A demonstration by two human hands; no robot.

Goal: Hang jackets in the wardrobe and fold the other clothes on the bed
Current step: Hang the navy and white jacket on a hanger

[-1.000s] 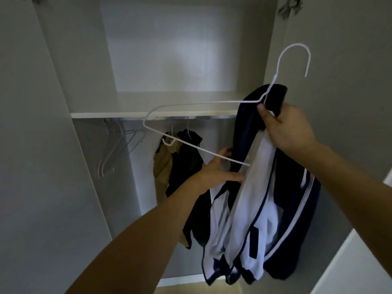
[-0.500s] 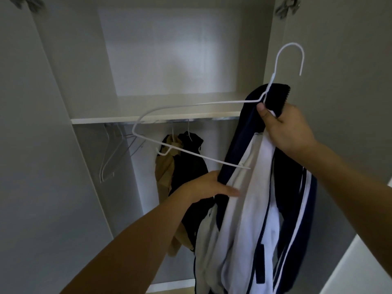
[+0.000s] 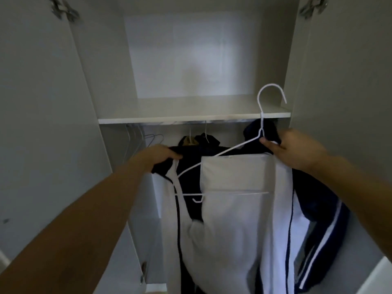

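Observation:
A navy and white jacket (image 3: pixel 237 219) hangs spread open in front of the wardrobe, its white lining facing me. A white wire hanger (image 3: pixel 262 122) lies partly inside it, hook pointing up by the shelf edge. My right hand (image 3: pixel 294 151) grips the jacket's collar together with the hanger's neck. My left hand (image 3: pixel 159 154) grips the jacket's dark left shoulder, holding it out over the hanger's left arm. The hanger's right arm is hidden under the fabric.
Under the white shelf (image 3: pixel 191 118), a tan jacket (image 3: pixel 188 142) and a dark jacket (image 3: pixel 209 140) hang on the rail. Several bare wire hangers (image 3: pixel 135 141) hang at the left. Open wardrobe doors (image 3: pixel 42 124) stand on both sides.
My left hand moved up and left and took hold of the jacket's shoulder, spreading the bunched jacket open. The hanger swung down into the jacket. My view moved closer to the wardrobe.

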